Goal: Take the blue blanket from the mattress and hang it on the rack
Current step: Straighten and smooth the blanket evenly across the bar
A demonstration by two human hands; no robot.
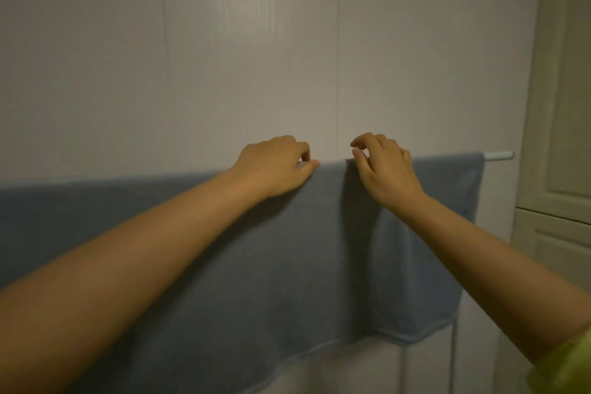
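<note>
The blue blanket (287, 249) hangs draped over the top bar of a white rack (499, 155), and only the bar's right end sticks out past the cloth. Both my arms reach forward to the blanket's top fold near the middle. My left hand (276, 166) curls over the fold, pinching the cloth between thumb and fingers. A short gap to its right, my right hand (385, 169) pinches a small raised ridge of the blanket at the bar. The blanket's lower hem sags unevenly, lower on the left.
A pale panelled wall stands close behind the rack. A white cabinet door (563, 105) is at the far right. The rack's thin white uprights (452, 352) show below the blanket's hem. A yellow-green sleeve (566, 368) covers my right upper arm.
</note>
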